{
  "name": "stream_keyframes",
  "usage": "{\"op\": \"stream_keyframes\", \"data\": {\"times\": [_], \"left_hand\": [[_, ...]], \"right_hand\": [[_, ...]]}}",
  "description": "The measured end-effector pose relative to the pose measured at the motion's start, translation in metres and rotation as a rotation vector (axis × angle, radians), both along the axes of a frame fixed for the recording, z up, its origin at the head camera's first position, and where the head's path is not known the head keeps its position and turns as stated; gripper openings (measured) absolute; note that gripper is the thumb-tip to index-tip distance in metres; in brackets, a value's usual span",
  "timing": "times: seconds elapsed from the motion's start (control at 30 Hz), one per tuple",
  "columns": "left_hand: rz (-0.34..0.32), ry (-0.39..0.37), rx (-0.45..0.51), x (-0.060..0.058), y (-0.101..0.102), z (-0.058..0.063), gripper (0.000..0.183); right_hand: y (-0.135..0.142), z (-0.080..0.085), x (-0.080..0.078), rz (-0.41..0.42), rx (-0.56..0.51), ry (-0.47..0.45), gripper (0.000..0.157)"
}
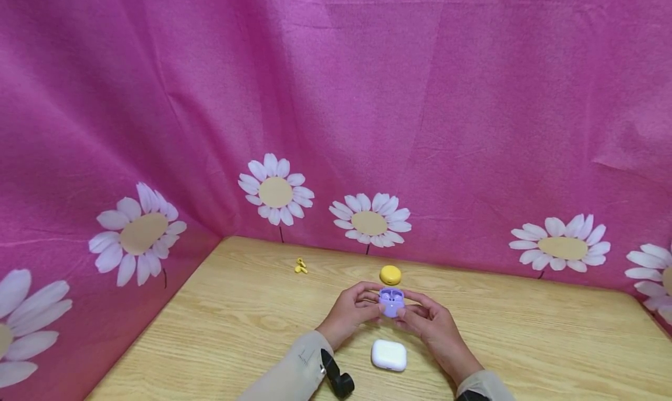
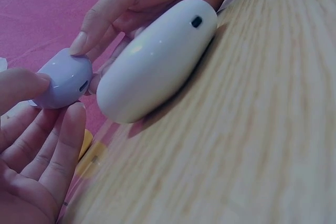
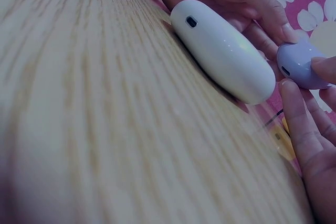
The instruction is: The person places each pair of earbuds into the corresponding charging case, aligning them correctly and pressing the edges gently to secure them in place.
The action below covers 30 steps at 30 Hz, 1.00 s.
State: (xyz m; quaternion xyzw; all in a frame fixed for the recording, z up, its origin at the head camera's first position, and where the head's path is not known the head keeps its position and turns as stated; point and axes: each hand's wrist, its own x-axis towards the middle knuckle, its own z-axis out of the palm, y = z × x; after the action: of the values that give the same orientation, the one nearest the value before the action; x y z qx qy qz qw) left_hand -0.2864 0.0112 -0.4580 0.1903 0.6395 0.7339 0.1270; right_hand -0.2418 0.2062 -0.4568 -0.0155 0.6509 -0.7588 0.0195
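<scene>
1. Reaching in from the near edge over a wood-grained table, in pale sleeves, with a black strap at the left wrist.
2. Seeing between the wrists a closed white case, lying on the table just near of the hands, with a dark port toward the near side.
3. Pinching the left side of a purple case with the left hand, partly closed, with thumb on the near face and fingers reaching behind and beneath.
4. Pinching the right side of that same case with the right hand, likewise partly closed, with thumb on the near face.
5. Holding the purple case between both hands, beyond the white case and apart from it, with lid seemingly raised and paler shapes inside too small to make out.
6. Seeing a rounded yellow case on the table just beyond the purple one.
7. Noting two yellow earbuds close together, far and well to the left.
8. Backed at the far side and left by magenta cloth, printed with white daisies.
</scene>
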Motion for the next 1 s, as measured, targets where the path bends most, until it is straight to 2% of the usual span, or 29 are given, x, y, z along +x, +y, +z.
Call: {"op": "stream_keyframes", "data": {"times": [0.17,0.53,1.0], "left_hand": [[-0.003,-0.010,0.005,0.0005,-0.0003,0.0005,0.037],[0.003,-0.015,0.006,-0.0009,0.0004,-0.0020,0.036],[0.011,-0.022,0.005,-0.0007,0.0007,0.0001,0.034]], "right_hand": [[0.0000,-0.0002,-0.0003,-0.001,0.006,-0.007,0.056],[0.0005,-0.0009,0.0000,0.017,0.016,0.047,0.054],[0.0009,-0.0008,-0.0007,0.028,-0.001,0.051,0.053]]}}
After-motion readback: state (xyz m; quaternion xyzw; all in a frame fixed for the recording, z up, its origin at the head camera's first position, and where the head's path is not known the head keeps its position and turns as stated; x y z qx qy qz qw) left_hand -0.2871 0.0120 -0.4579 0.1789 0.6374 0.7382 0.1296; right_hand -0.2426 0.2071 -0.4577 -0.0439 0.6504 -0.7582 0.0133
